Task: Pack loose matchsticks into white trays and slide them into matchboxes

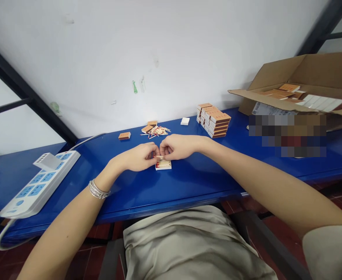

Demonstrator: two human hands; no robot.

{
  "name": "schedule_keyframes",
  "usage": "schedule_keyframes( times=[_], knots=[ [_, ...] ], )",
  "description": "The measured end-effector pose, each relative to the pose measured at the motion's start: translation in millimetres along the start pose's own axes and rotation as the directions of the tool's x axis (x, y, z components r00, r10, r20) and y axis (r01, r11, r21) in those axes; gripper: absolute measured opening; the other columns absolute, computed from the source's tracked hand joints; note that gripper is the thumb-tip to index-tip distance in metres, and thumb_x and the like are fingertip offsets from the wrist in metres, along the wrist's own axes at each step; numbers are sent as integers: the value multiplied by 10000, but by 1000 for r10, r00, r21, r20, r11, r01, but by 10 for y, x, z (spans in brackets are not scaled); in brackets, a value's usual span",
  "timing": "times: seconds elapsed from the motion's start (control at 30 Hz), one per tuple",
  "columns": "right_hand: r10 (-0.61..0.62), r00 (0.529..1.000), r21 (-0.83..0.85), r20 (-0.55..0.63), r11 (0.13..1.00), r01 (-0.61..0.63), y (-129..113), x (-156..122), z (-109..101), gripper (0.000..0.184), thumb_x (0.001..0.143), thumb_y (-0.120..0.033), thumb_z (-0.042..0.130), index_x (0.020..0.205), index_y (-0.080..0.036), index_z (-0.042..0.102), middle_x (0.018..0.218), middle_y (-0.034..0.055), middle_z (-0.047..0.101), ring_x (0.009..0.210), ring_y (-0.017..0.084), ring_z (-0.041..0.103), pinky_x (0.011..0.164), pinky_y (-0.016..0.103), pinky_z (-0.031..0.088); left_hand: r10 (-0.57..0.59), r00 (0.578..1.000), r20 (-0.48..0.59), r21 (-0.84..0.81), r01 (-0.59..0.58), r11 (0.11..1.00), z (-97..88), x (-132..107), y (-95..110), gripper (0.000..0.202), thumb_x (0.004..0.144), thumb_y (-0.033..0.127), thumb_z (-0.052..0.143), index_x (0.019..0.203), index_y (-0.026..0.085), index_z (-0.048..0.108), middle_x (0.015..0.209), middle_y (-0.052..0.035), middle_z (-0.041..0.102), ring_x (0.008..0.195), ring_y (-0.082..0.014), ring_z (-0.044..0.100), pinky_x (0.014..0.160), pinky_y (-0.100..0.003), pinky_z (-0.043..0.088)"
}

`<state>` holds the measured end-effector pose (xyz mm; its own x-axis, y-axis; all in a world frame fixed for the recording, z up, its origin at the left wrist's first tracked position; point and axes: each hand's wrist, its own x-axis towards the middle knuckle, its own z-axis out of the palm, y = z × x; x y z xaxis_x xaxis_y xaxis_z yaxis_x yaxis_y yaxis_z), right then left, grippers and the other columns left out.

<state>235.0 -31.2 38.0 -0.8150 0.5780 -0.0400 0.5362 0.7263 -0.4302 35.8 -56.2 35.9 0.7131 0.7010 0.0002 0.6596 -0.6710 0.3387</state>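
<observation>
Matchbox (163, 165) lies flat on the blue table (194, 182) just below both hands, red-tipped matches (158, 165) showing at its end; left hand (137, 157) and right hand (178, 147) meet above it, fingertips pinched closed on what look like matchsticks (160, 156), held level, probably to keep them aligned with the box; silver bangles (99, 189) circle the left wrist; power strip (39, 182) sits at lower left; loose matches (156, 131) lie upper centre; stacked matchboxes (213, 120) stand beyond, right of them; cardboard carton (328, 70) fills the upper right.
</observation>
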Motion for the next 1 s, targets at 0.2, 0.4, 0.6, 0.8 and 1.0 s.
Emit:
schedule_keyframes(
  times=[0.2, 0.4, 0.6, 0.8, 1.0],
  knots=[
    [-58, 998, 80, 10, 995, 57, 99, -32, -75, 187, 773, -279, 636, 891, -170, 730, 770, 8, 717, 664, 121, 596, 608, 233, 415, -17, 999, 27, 40, 16, 999, 24, -1, 52, 129, 846, 311, 533, 842, 186, 564, 752, -21, 563, 632, -145, 511, 624, -294, 429],
    [-34, 998, 34, -50, 999, 36, 151, -29, -82, 183, 781, -250, 604, 883, -164, 729, 743, 5, 701, 656, 117, 585, 597, 225, 403, 5, 1000, 9, 77, -6, 997, 24, 2, 35, 133, 853, 300, 544, 868, 179, 597, 785, -25, 566, 643, -140, 513, 636, -289, 426],
    [-19, 999, 74, 29, 997, 17, 159, -28, -85, 151, 749, -232, 645, 858, -165, 724, 722, 0, 710, 639, 118, 603, 595, 223, 419, -21, 1000, 14, 57, 20, 998, -12, -8, 87, 195, 869, 364, 569, 902, 179, 619, 774, -19, 570, 633, -134, 508, 626, -281, 425],
    [11, 997, 114, 79, 993, -20, 153, -12, -61, 160, 740, -249, 682, 865, -155, 719, 745, 17, 722, 659, 123, 622, 595, 216, 430, -15, 1000, 16, 14, 15, 1000, -28, -19, 46, 218, 847, 381, 605, 919, 175, 619, 806, -21, 605, 619, -117, 508, 597, -260, 416],
    [5, 997, 100, 81, 995, -13, 127, -4, -46, 186, 744, -271, 666, 874, -147, 714, 789, 30, 730, 676, 127, 621, 598, 218, 430, -57, 995, 76, -113, 65, 991, -43, -26, 11, 340, 803, 458, 660, 976, 173, 595, 763, -5, 600, 617, -120, 518, 563, -251, 423]
  ],
)
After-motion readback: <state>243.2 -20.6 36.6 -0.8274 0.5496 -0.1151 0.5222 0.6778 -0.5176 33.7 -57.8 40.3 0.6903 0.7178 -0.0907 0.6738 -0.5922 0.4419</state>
